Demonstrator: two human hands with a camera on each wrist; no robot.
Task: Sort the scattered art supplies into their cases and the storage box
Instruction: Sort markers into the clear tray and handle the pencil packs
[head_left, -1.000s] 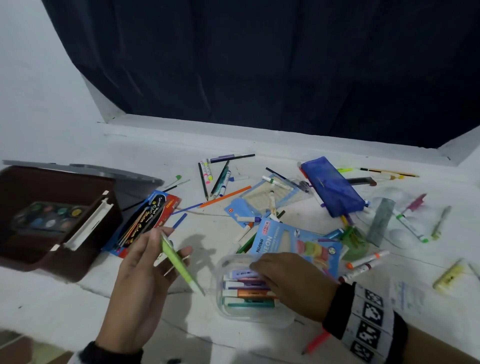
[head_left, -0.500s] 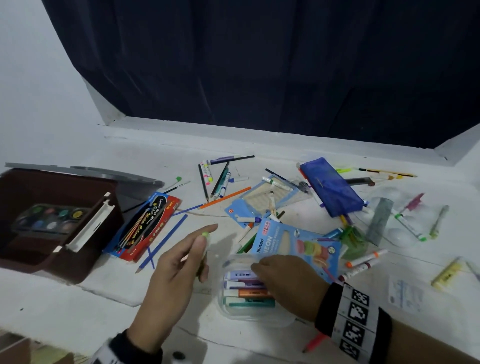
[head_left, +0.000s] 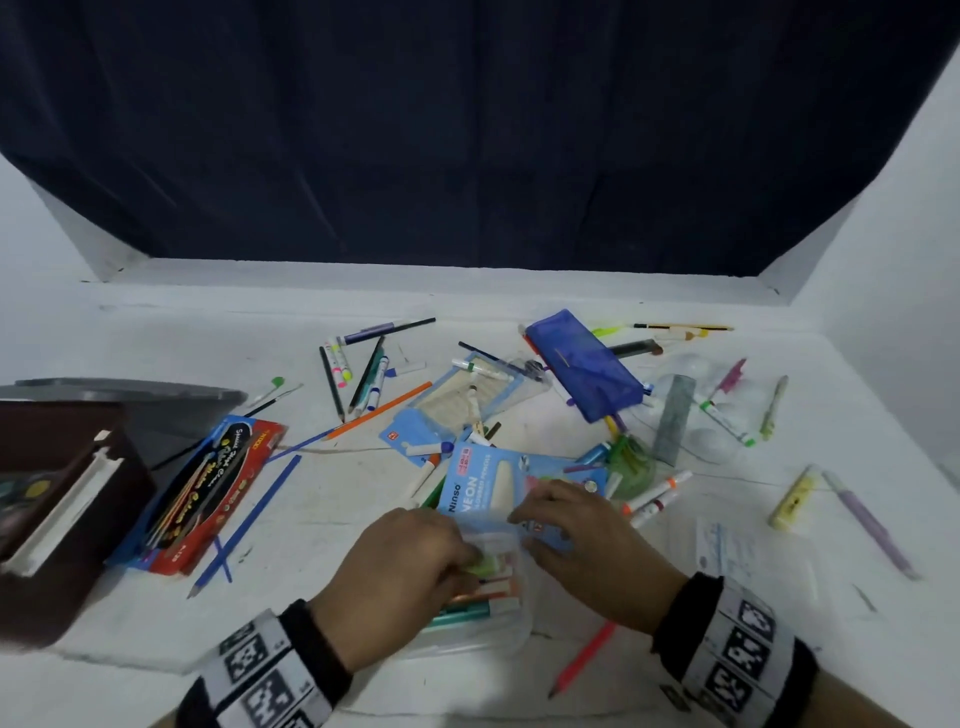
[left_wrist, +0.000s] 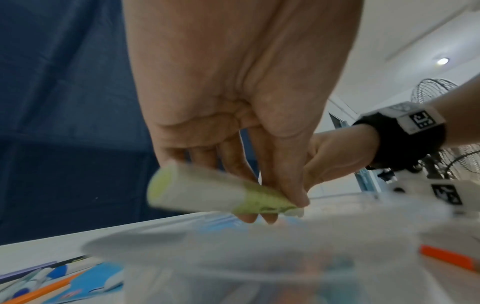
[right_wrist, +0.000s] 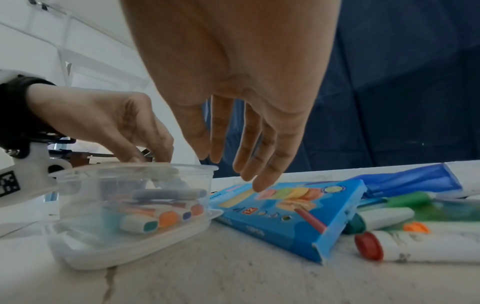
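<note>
Left grip: my left hand (left_wrist: 233, 107) pinches a green marker (left_wrist: 207, 191) between thumb and fingertips, just over the tub (right_wrist: 135, 185).
Right grip: my right hand (right_wrist: 233, 92) holds nothing; fingers straight and loose, tips above the blue pencil box (right_wrist: 291, 211), just beside the tub.
Marker position: tilted, one end at the tub's rim; not yet laid in, as far as I can tell.
Tub contents: several markers already lie in it, with teal, orange and purple ends showing.
Storage box: brown box (head_left: 62, 519) at the left desk (head_left: 156, 338) edge, with a paint palette partly visible inside.
Done: I judge only a small share is sorted, namely the markers in the tub and the palette.
Left: most supplies lie loose, including pencils and markers around the blue pouch (head_left: 584, 366), a red pencil pack (head_left: 208, 493) and a red pencil (head_left: 584, 660) near my right wrist.
Cases: none looks filled or closed.
</note>
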